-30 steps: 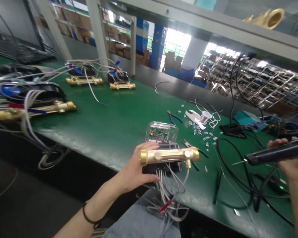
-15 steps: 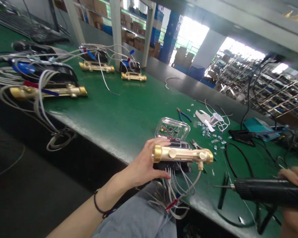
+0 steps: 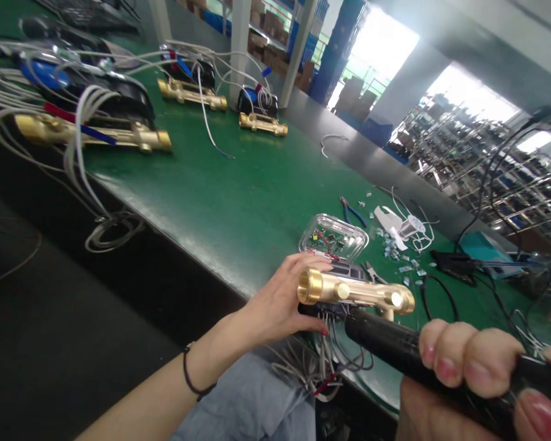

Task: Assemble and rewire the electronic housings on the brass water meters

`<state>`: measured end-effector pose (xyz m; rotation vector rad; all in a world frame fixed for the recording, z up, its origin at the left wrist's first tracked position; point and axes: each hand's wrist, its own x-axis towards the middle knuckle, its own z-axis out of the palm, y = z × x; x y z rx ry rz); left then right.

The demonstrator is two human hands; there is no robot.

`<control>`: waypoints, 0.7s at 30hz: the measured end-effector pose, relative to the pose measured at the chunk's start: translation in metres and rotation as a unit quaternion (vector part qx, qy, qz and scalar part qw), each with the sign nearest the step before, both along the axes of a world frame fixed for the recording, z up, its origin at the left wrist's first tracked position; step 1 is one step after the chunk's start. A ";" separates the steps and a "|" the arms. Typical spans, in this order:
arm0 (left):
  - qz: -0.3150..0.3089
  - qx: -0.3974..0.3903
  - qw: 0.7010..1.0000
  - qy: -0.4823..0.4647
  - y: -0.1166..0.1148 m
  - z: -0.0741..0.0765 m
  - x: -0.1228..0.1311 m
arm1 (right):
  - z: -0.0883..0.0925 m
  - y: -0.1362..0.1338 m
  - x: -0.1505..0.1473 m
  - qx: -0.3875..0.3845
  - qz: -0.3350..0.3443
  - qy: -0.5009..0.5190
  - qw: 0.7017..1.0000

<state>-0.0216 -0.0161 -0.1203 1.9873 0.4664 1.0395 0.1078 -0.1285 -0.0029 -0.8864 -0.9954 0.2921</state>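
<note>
My left hand (image 3: 280,303) is wrapped round the left end of a meter with a brass pipe body (image 3: 365,292) and a black housing behind it, at the bench edge. Pale cables (image 3: 322,355) hang from its near side, beside my thumb. A clear cover (image 3: 308,229) with a green circuit board (image 3: 334,244) sits just beyond the housing. My right hand (image 3: 471,367) grips a black electric screwdriver (image 3: 388,340), its nose up against the housing's near side, below the pipe. The bit is hidden, so I cannot tell whether it touches a screw.
Blue-handled pliers (image 3: 352,212), other pliers (image 3: 371,271) and small scraps (image 3: 390,246) lie behind the meter, near a wire spool (image 3: 412,226). Similar brass-bodied meters (image 3: 94,133) with coiled cables stand on the left of the green bench (image 3: 239,202). Black cables run across the right side.
My right hand has brought the screwdriver left, from the right side to the meter's near side. The left hand keeps its hold. The view has shifted slightly.
</note>
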 end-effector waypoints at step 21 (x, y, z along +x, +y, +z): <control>-0.004 0.010 1.000 0.006 0.000 -0.002 0.001 | -0.011 -0.005 0.010 -0.028 0.009 -0.074 0.997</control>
